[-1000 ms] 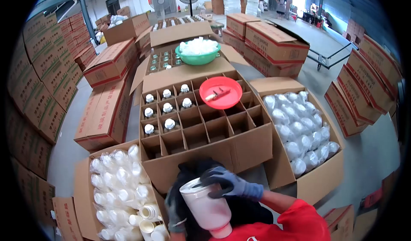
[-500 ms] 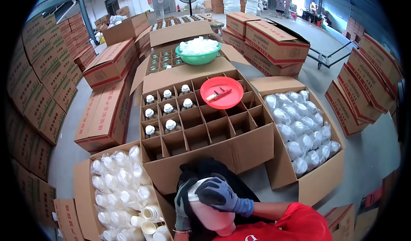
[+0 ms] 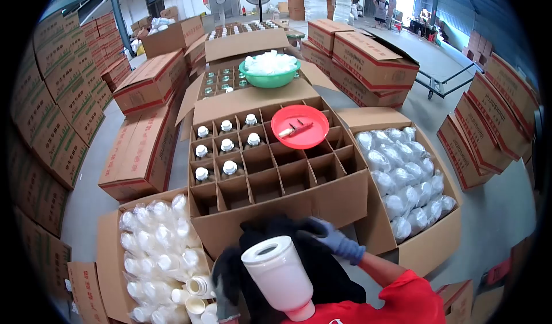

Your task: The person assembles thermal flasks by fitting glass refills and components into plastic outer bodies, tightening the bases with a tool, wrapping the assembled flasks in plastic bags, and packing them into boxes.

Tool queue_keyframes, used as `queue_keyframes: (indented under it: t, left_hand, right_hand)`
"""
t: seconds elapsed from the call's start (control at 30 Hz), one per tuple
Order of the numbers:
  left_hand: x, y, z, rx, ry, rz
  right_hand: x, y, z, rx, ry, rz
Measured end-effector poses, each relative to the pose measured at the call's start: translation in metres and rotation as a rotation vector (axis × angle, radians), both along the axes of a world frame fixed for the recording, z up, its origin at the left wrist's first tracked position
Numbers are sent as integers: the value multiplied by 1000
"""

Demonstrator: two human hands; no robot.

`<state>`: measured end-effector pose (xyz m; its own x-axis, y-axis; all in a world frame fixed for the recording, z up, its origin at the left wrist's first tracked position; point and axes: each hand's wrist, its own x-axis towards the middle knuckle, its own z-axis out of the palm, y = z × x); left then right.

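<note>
A white bottle-shaped plastic container (image 3: 282, 275) rests tilted on dark-clothed legs, its narrow neck towards my red shirt. Its wide end faces forward and shows a round hole. My left hand (image 3: 226, 284), in a dark grey glove, is beside the container's left side with fingers stretched forward, somewhat blurred. To the right of the container, my right hand (image 3: 332, 239) in a grey-blue glove is apart from it, over the leg. Its fingers point left and seem spread, though their dark tips blend into the clothing. Neither hand appears to hold anything.
Ahead stands a divided carton (image 3: 282, 200) with several white-capped bottles (image 3: 229, 167) and a red dish (image 3: 300, 141) holding small tools. White containers fill the left box (image 3: 155, 255); plastic-wrapped ones fill the right box (image 3: 411, 177). Beyond is a green basin (image 3: 269, 79).
Both hands held the white container before; now they have parted from it. My right hand moved right and forward, my left moved left. The container's wide end is uncovered.
</note>
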<state>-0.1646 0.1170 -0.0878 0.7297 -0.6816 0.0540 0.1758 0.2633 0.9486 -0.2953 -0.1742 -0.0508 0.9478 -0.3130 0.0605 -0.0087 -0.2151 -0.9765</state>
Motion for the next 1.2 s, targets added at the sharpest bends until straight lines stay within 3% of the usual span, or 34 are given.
queue_keyframes:
  t: [0.03,0.07,0.1,0.13,0.23,0.27,0.3,0.33,0.37,0.4,0.47,0.5,0.57,0.6,0.63,0.67,0.7,0.73,0.8,0.87,0.93,0.97,1.0,1.03,1.07,1.13,1.17,1.2]
  left_hand:
    - [-3,-12,1,128,-48,4]
    - [0,-32,17,245,-113,5]
    - [6,-46,26,238,-425,-44]
    - [15,-51,39,239,-514,-99]
    - [37,-51,75,293,-728,-295]
    - [45,-52,81,329,-783,-389]
    - [46,-56,77,242,-590,-370]
    - [42,-60,78,137,-558,-227]
    - [37,-62,89,193,-208,-180]
    - [35,-63,84,94,80,-179]
    - [38,-67,60,-270,588,-168]
    - [32,-70,76,-151,495,-148]
    - [27,-71,69,-200,501,-143]
    - [22,-77,62,-235,480,-83]
    - [16,-84,62,-159,168,41]
    - [16,-87,68,-62,-191,107]
    - [17,-90,74,41,-530,234]
    - [23,-90,82,156,-920,271]
    - [28,-90,91,220,-1187,231]
    - [30,-92,82,186,-1040,197]
    - [30,-95,74,23,-687,231]
    - [31,-97,60,-124,-377,222]
    - [33,-99,47,-266,-64,205]
    - [35,-91,53,-283,185,95]
    - [38,-78,67,-297,434,-13]
    - [38,-68,81,-194,456,-77]
    - [33,-68,84,-77,234,-35]
    - [28,-82,61,-185,96,63]
  right_hand:
    - [4,24,8,225,-44,4]
    - [12,36,19,-66,-50,109]
    - [20,39,27,-224,-137,120]
    - [23,42,32,-376,-215,130]
    - [38,40,53,-500,-346,104]
    - [46,36,49,-367,-332,118]
    - [54,35,62,-257,-355,109]
    - [62,36,67,-120,-359,107]
    - [70,41,63,207,-357,134]
    - [80,42,59,107,-515,110]
    - [83,39,72,-504,-575,50]
    - [88,36,58,-596,-496,136]
    - [95,35,51,-857,-424,199]
    - [92,40,56,-847,-383,78]
    - [90,46,63,-519,-367,18]
    - [88,36,42,-107,-155,52]
    - [85,27,27,12,-87,48]
    - [79,17,17,-12,-70,43]
    - [75,-7,1,-163,-59,54]
    - [77,-23,-8,-340,-73,69]
    - [85,-25,-9,-200,-41,71]
    - [86,-22,-4,585,102,-85]
    - [90,-23,2,-323,4,132]
    - [100,4,29,-668,-194,30]
    - [104,13,38,-750,-249,18]
    - [112,33,55,-918,-362,-26]
    - [110,25,47,-703,-315,8]
    - [109,22,42,-487,-267,41]
